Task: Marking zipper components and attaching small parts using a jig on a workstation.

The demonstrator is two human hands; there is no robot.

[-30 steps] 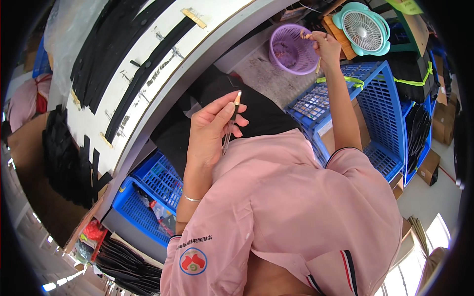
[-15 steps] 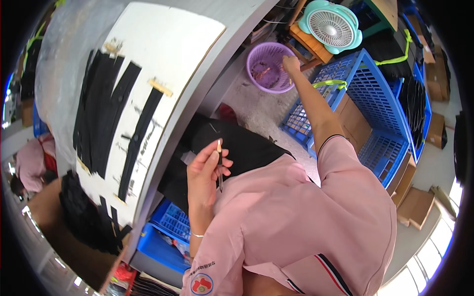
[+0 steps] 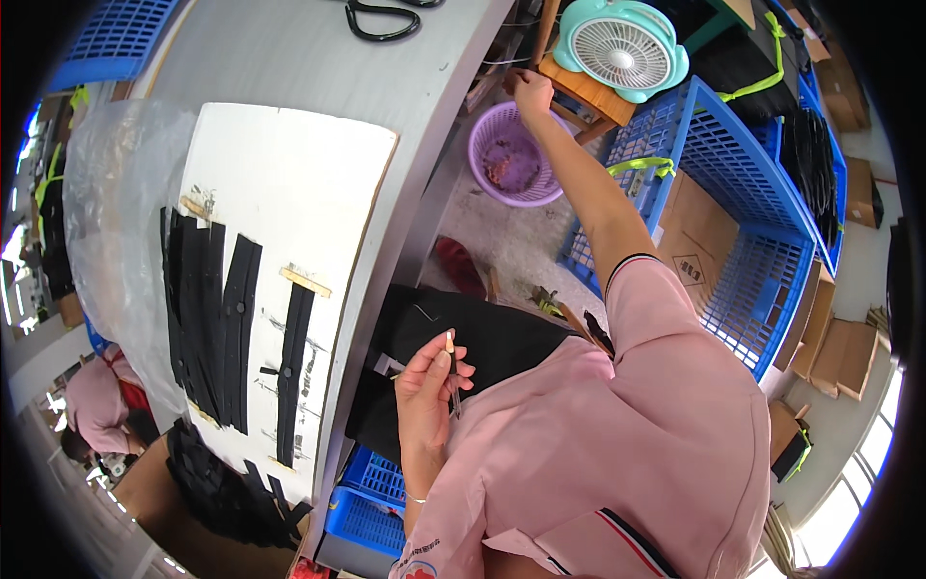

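- Left hand (image 3: 424, 391): thumb and forefinger pinched on a slim pen-like tool (image 3: 449, 345), the other fingers loosely curled; the tool stands pale tip upward, above the black trousers (image 3: 502, 328).
- Right hand (image 3: 533, 96): extended to the far side, beside the wooden stool (image 3: 593, 92) and just beyond the purple basket (image 3: 479, 159); how far the fingers are open, and whether they grip anything, cannot be told.
- Step in hand, as judged: a far reach by the right hand, with the tool kept ready in the left.
- Next move, as judged: drawing the right arm back would call for clearance over the basket rim and past the blue crate (image 3: 762, 174) on the right.
- Tabletop (image 3: 280, 58), left: carries a white board (image 3: 299, 183) with a group of black strips (image 3: 198, 318) and, to their right, a separate black strip (image 3: 294, 386); black looped handles (image 3: 383, 38) lie at the far end.
- Obstacles: the stool, bearing a teal fan (image 3: 622, 56), crowds the far reach; the tabletop edge separates the left hand from the board.
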